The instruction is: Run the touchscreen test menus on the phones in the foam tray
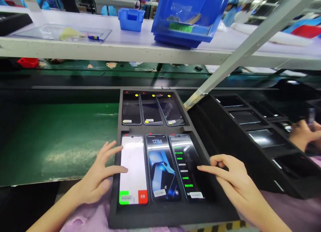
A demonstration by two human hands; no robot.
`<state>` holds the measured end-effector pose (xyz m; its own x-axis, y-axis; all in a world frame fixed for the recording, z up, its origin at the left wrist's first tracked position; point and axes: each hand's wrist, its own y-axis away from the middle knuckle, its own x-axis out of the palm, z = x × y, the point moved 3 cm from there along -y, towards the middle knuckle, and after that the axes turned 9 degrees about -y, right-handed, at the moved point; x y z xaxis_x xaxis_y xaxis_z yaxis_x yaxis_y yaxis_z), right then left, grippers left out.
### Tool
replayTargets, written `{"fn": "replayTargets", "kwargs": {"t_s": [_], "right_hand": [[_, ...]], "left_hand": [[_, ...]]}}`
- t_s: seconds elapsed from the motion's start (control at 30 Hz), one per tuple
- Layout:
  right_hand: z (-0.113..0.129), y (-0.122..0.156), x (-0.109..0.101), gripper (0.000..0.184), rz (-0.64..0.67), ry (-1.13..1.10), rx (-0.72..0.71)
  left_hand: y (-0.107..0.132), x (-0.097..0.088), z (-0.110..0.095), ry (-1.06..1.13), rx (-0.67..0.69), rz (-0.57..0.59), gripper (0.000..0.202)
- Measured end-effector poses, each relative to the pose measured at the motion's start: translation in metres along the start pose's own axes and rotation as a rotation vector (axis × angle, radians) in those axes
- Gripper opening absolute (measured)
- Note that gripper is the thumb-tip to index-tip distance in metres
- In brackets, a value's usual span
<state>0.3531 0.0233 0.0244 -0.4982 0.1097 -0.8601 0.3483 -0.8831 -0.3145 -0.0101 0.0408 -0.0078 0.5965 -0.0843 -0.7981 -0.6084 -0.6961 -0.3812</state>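
Observation:
A black foam tray (160, 215) in front of me holds two rows of three phones. In the near row, the left phone (133, 170) shows a white screen with a green and a red button. The middle phone (160, 168) shows a lock screen, and the right phone (187, 166) shows a dark menu with green text. My left hand (100, 175) lies open at the tray's left edge, a fingertip on the white screen. My right hand (230, 178) is open too, its index finger touching the dark menu phone. The far-row phones (150, 108) are dark.
A second black tray (253, 138) with dark phones lies tilted at the right, where another person's hand (304, 133) works. A green conveyor belt (55, 141) runs on the left. The shelf above carries blue bins (185, 17). A slanted metal bar (240, 48) crosses at the upper right.

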Motion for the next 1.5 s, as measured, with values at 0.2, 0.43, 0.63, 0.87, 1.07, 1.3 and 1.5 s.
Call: {"fn": "replayTargets", "kwargs": {"t_s": [0.2, 0.43, 0.63, 0.87, 1.07, 1.3, 1.5], "right_hand": [[0.011, 0.009, 0.01, 0.034, 0.019, -0.014, -0.031], [0.026, 0.013, 0.014, 0.034, -0.025, -0.069, -0.053], [0.027, 0.011, 0.012, 0.034, -0.068, -0.072, -0.074], [0.006, 0.004, 0.02, 0.033, -0.082, 0.05, -0.005], [-0.004, 0.001, 0.024, 0.033, -0.047, 0.077, 0.011], [-0.017, -0.006, 0.039, 0.037, -0.056, 0.207, 0.092], [-0.016, -0.006, 0.039, 0.035, -0.102, 0.216, 0.102]], "left_hand": [[0.0, 0.005, -0.007, -0.043, 0.063, 0.059, 0.053], [0.008, 0.004, -0.022, -0.172, 0.235, 0.042, 0.054], [0.013, 0.003, -0.021, -0.209, 0.182, -0.086, 0.056], [0.01, 0.009, -0.006, -0.14, -0.014, -0.06, 0.054], [-0.004, 0.005, -0.003, -0.164, -0.085, 0.105, 0.06], [-0.017, 0.009, 0.013, -0.298, -0.261, 0.11, 0.054], [-0.015, 0.012, 0.013, -0.245, -0.303, -0.002, 0.054]]}}
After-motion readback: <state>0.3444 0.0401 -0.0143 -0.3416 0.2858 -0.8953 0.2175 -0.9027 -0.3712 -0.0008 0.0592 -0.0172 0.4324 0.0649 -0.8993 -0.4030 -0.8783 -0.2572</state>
